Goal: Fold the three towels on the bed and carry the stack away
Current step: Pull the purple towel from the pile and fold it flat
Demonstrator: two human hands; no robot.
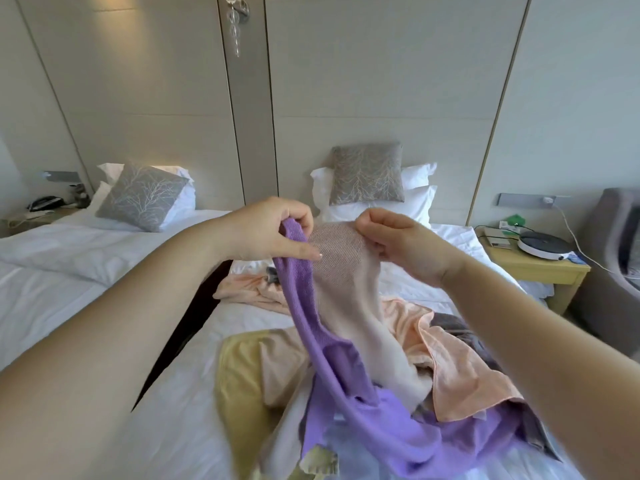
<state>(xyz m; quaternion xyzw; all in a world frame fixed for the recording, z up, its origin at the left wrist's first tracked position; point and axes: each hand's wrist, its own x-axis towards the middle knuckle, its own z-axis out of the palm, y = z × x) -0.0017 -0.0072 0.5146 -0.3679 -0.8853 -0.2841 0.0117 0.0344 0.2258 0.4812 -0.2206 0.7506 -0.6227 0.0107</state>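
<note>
On the white bed [194, 375], crumpled cloths lie in a heap across the near end. A peach towel [460, 362] sprawls to the right and a yellow towel [239, 368] lies bunched to the left. A purple towel [346, 372] with a pale pink reverse rises out of the heap, and its lower part is still resting among the others. Its top edge is lifted above the bed and stretched between both hands, so the cloth hangs down from the grip toward the person. The left hand [273, 233] pinches the purple edge between thumb and curled fingers. The right hand [398, 244], just beside it, is closed on the pale corner. A grey patterned cushion [367, 174] leans on the pillows beyond the hands. A round white device [543, 245] sits on the nightstand [540, 268] to the right.
</note>
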